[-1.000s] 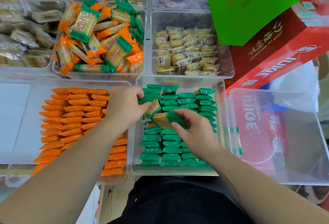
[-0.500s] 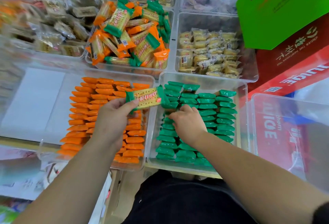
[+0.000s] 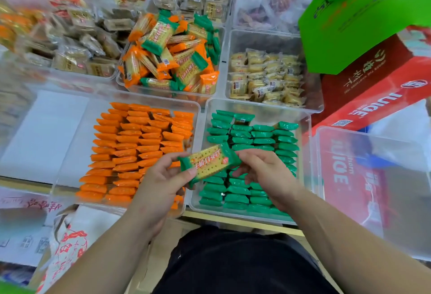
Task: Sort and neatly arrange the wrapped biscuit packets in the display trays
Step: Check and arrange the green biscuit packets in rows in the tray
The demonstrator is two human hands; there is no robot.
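here, the broad clear plastic tray (image 3: 58,139) at the near left holds flat rows of orange-wrapped biscuit packets (image 3: 137,149) across its right part, with bare floor on its left. just beside it on the right, a second clear plastic tray (image 3: 307,153) carries columns of green-wrapped biscuit packets (image 3: 263,140) laid edge to edge. a red cardboard juice carton (image 3: 373,88) leans at the far right with a bright green box (image 3: 349,25) over it. behind the two near trays, a clear tub (image 3: 221,65) is heaped with loose orange-ended and green-ended packets (image 3: 168,60) lying at all angles, and the tub to its right (image 3: 233,44) has small pale yellow packets (image 3: 265,76).

the left hand (image 3: 158,184) pinches the left end of a single green-ended cracker packet (image 3: 210,163) between thumb and fingers. the right hand (image 3: 268,172) closes its index finger and thumb on the packet's right end. the packet is in the air, face up and tilted, over the rims where the orange and green trays meet.
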